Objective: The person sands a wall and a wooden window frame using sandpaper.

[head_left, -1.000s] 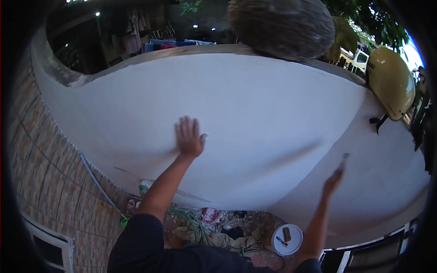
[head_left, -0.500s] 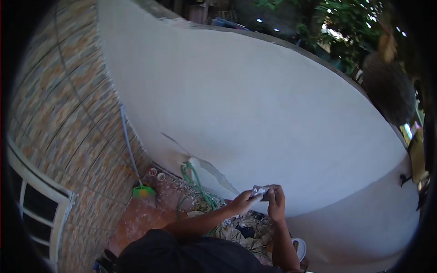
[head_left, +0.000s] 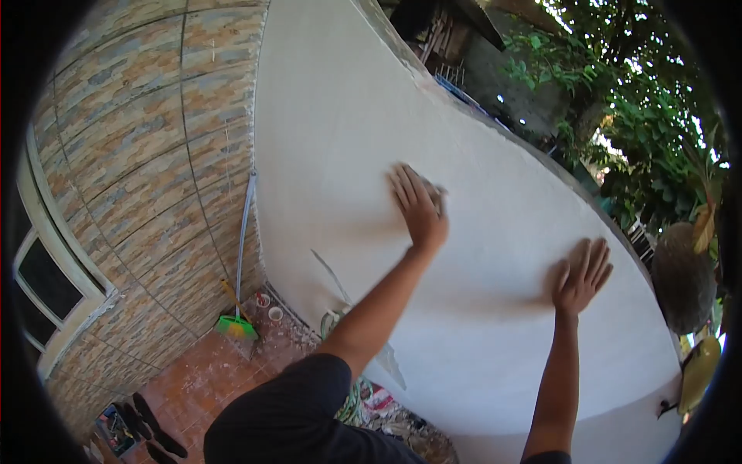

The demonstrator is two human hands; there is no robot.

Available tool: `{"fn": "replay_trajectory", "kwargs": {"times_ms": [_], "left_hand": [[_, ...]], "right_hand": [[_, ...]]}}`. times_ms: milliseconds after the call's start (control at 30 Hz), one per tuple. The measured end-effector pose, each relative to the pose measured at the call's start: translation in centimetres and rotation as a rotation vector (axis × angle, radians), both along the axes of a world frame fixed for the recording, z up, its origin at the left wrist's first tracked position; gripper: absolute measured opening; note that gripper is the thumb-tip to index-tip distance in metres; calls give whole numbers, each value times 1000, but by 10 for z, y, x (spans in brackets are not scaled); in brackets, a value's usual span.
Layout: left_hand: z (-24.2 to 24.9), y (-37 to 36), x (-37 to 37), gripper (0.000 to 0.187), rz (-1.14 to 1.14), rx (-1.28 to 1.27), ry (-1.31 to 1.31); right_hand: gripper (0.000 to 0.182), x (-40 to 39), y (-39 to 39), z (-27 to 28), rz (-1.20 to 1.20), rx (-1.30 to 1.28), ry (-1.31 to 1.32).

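Observation:
My left hand (head_left: 417, 204) is against the upper part of the white wall (head_left: 495, 193), with its fingers pointing up. A small grey piece of sandpaper (head_left: 438, 198) shows at the thumb side, held between the hand and the wall; most of it is hidden. My right hand (head_left: 583, 277) lies on the wall farther right and lower, its fingers spread and nothing visible in it. A crack-like grey patch (head_left: 331, 272) marks the wall below my left hand.
A green broom (head_left: 236, 326) leans in the corner by the stone-tiled wall (head_left: 139, 178). Two small cups (head_left: 275, 314) stand on the dusty red floor (head_left: 185, 387). Rubble and a green hose (head_left: 354, 404) lie at the wall's foot. Dark footwear (head_left: 158, 429) sits at lower left.
Both hands have gone from being together low down, around the grey sandpaper, to apart and up on the wall. The sandpaper has gone up with my left hand. The view has shifted.

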State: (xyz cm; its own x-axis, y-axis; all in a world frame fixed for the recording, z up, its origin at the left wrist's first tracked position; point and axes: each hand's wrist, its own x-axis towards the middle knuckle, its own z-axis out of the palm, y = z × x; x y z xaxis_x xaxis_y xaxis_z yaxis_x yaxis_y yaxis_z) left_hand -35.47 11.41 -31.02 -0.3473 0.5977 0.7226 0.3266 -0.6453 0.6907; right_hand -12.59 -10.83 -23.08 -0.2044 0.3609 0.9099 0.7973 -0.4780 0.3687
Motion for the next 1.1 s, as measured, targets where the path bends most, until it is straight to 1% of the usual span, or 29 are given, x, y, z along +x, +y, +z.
{"fn": "replay_trajectory", "kwargs": {"times_ms": [33,67,167,200,233,267,300,333,367,400,433,467,533,600,633,667,700,767,800,833,900,933,967,1000,1033,1067,1100], "left_hand": [[-3,-2,14,91,10,-15,0],[0,-17,23,87,-42,-11,-27],[3,-32,40,92,-45,50,14],[9,-29,29,92,30,0,108],[17,-14,17,91,107,-33,203],[26,14,4,83,174,-52,155],[39,46,-14,75,186,-5,32],[53,85,-32,73,236,-69,-6],[71,109,-53,74,250,-78,-30],[85,113,-66,75,196,-63,-63],[87,116,-62,74,198,-51,-61],[81,111,-58,72,202,-56,-53],[62,62,-21,76,201,56,84],[41,9,5,79,97,161,186],[40,8,-3,79,113,145,183],[42,10,-12,80,68,149,219],[47,15,-16,82,19,157,249],[68,73,-39,81,245,122,199],[86,102,-54,81,252,94,84],[103,120,-70,90,224,66,45],[109,121,-63,91,216,81,22],[100,114,-58,92,203,75,12],[91,89,-37,87,271,85,78],[84,57,-24,96,184,142,80],[73,30,-12,104,113,129,148],[62,8,-1,106,12,150,158],[57,4,-5,106,-31,145,212]], "right_hand": [[56,1,0,-1,15,20,-3],[56,2,-3,-1,17,6,-17],[55,4,-4,4,6,-2,-29],[55,2,-7,2,15,-14,-20],[55,1,-7,3,5,-17,-17],[55,1,-8,3,-9,-11,-8],[55,1,-9,3,-4,-19,-8],[56,0,-8,3,8,-23,-12],[56,-1,-6,2,19,-10,-25],[56,0,-4,4,17,6,-15],[56,-1,-1,4,16,15,-20],[57,-4,-3,1,15,4,-20],[57,-7,-4,1,31,-7,0],[56,-6,-4,1,13,-6,-3],[56,-6,-5,1,-6,-18,-1],[56,-5,-5,-1,16,-30,-12],[57,-3,-6,-1,3,-28,-28],[58,2,-5,-1,-41,-4,-57],[58,2,-2,1,-39,-1,-70],[57,2,-4,2,-30,6,-88],[56,3,-1,2,-15,29,-112],[56,0,-6,-1,-17,0,-90],[56,-3,-5,1,-7,15,-88],[56,-6,0,4,2,40,-88],[55,-9,-1,5,8,36,-91],[55,-8,-1,6,8,31,-91],[56,-4,-2,5,10,20,-84]]}}
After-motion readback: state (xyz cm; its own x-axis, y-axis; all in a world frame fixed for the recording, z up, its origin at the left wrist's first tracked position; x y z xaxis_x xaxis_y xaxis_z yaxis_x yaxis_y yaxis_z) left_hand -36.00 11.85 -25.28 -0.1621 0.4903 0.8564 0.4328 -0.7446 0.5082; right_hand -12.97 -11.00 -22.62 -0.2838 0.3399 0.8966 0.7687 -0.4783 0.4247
